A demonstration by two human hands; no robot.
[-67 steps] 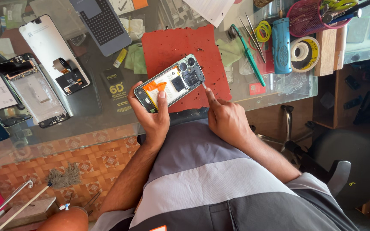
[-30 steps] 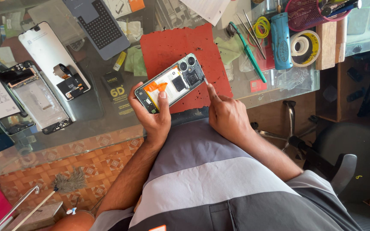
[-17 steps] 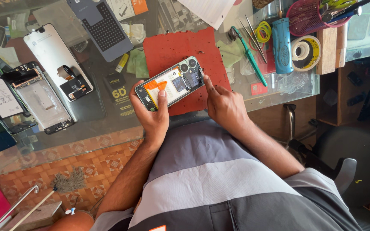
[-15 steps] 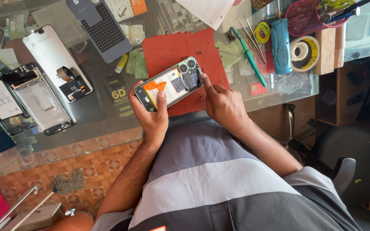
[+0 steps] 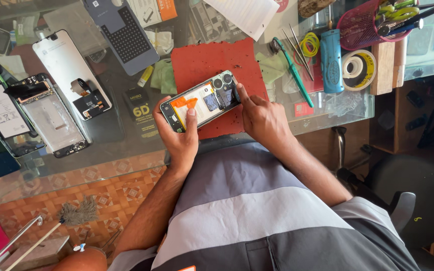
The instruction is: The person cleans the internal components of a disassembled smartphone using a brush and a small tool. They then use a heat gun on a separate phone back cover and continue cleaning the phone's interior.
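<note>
Glass covers the whole worktop (image 5: 101, 165), and a tiled orange floor shows through it. On the near middle of the glass lies a red mat (image 5: 212, 62) speckled with dark bits. To the left sit 2 opened phone bodies (image 5: 51, 118) side by side, with a white back panel (image 5: 64, 62) next to them and a grey perforated cover (image 5: 124, 35) farther up. At the right end stand a pink mesh basket (image 5: 370, 27) of tools, a blue cylinder (image 5: 331, 60), a roll of tape (image 5: 357, 68) and a green-handled tool (image 5: 292, 73) lying slantwise.

The person's grey and white striped shirt (image 5: 257, 206) fills the lower middle, both forearms reaching up from it toward the mat.

An opened phone (image 5: 202, 100), its back cover off, is held tilted over the lower edge of the red mat, camera end toward the right. It shows a pale battery area, an orange tab near the left end and a dark camera block.

The left hand (image 5: 179, 138) cups the phone from below, fingers wrapped round its left end and the thumb laid on top beside the orange tab, so it is grasping the phone. The right hand (image 5: 264, 118) is loosely curled, wrist low, with its index finger stretched out and the tip pressed on the camera end of the phone; it grips nothing, only touches.

A small brush (image 5: 76, 213) lies on the floor below the glass.
</note>
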